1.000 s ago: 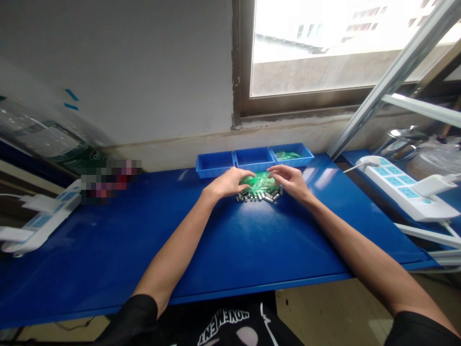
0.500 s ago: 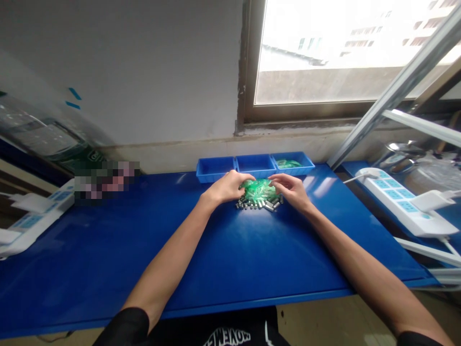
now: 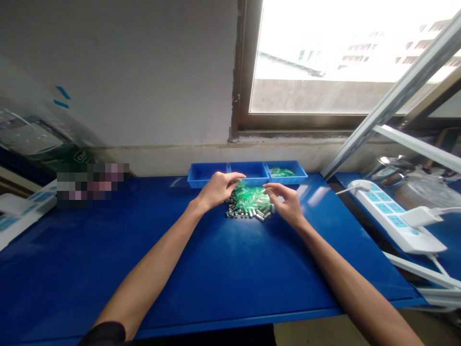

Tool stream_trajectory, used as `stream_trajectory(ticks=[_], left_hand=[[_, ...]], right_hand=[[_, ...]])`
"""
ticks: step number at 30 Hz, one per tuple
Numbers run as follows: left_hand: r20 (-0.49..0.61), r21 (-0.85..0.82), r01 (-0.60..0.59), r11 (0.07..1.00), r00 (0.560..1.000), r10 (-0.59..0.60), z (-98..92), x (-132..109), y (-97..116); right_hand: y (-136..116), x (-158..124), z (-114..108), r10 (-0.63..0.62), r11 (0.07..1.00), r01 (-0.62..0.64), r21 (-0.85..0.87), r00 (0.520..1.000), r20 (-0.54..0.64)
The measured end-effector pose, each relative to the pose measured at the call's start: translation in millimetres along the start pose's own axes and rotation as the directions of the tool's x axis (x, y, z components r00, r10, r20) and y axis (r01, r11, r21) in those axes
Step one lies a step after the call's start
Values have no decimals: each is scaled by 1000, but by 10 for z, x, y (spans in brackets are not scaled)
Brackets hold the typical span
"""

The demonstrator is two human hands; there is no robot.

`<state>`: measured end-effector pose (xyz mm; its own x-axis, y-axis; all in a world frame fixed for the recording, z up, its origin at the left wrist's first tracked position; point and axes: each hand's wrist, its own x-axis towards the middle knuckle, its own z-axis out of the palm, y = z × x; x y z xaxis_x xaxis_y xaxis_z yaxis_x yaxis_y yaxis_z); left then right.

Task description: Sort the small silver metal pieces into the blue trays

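A pile of small green plastic pieces [image 3: 248,197] lies on the blue table [image 3: 223,269], with several small grey metal cylinders [image 3: 245,213] along its near edge. My left hand [image 3: 216,188] rests at the pile's left side, fingers curled and pinched together just above the green pieces; what they hold is too small to make out. My right hand [image 3: 284,202] is at the pile's right side, fingers bent loosely and apart over the pieces, with nothing seen in them.
Three blue trays [image 3: 207,174] stand in a row behind the pile; the right tray [image 3: 288,173] holds green pieces. White power strips lie at the right [image 3: 392,216] and far left [image 3: 21,214]. A metal frame [image 3: 389,96] slants by the window.
Both hands have eased slightly apart at the pile's sides. The camera has tilted, so everything sits a little lower in view.
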<state>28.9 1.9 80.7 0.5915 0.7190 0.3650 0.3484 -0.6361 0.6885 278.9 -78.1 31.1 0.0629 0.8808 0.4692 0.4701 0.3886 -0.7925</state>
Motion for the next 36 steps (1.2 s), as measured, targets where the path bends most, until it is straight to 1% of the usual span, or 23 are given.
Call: stream_trajectory(ticks=[2, 4, 6, 8, 9, 11, 14, 16, 18, 20, 22, 24, 26, 28, 30, 33, 36], left_hand=[[-102, -13, 13, 1000, 995, -14, 9, 16, 22], [-175, -56, 36, 998, 984, -45, 22, 27, 59], [-213, -113, 69, 991, 973, -92, 45, 30, 103], [-210, -187, 102, 977, 968, -141, 82, 31, 144], [-195, -229, 112, 967, 968, -159, 107, 32, 159], [-157, -312, 123, 942, 971, -179, 168, 33, 176], [-67, -405, 147, 902, 980, -189, 265, 30, 165], [-2, -417, 177, 892, 981, -195, 308, 25, 145], [12, -369, 194, 909, 979, -204, 315, 20, 126], [-9, -265, 196, 944, 979, -206, 282, 16, 112], [3, -139, 192, 971, 981, -194, 219, 11, 101], [74, -18, 169, 986, 983, -167, 149, 1, 89], [177, 85, 109, 990, 977, -123, 95, -17, 79], [271, 163, 36, 986, 959, -80, 71, -39, 75], [325, 213, -6, 977, 944, -65, 75, -56, 79], [331, 255, -11, 967, 940, -77, 99, -63, 92], [303, 269, -2, 963, 949, -83, 101, -52, 102]], right_hand=[[-48, 9, -3, -62, 997, 62, -42, 998, -9], [-103, 22, -3, -124, 991, 123, -60, 992, -6], [-152, 35, -1, -164, 985, 164, -46, 986, 10], [-178, 41, -1, -171, 985, 172, -16, 984, 44], [-180, 41, -1, -159, 987, 159, 10, 985, 63], [-171, 39, -2, -96, 992, 87, 92, 991, 97], [-148, 34, -3, 69, 962, -103, 251, 987, 142], [-138, 36, -5, 160, 925, -203, 322, 975, 154], [-128, 47, -15, 204, 908, -233, 350, 972, 116], [-104, 66, -36, 212, 910, -210, 356, 977, 34], [-55, 94, -71, 210, 918, -179, 354, 976, -51], [22, 127, -118, 213, 927, -157, 342, 968, -132], [117, 163, -167, 189, 945, -130, 299, 966, -177], [210, 192, -206, 178, 959, -133, 251, 969, -170], [279, 210, -227, 190, 958, -151, 245, 971, -143], [307, 209, -227, 205, 949, -171, 266, 973, -104], [266, 191, -202, 198, 950, -164, 267, 974, -108]])
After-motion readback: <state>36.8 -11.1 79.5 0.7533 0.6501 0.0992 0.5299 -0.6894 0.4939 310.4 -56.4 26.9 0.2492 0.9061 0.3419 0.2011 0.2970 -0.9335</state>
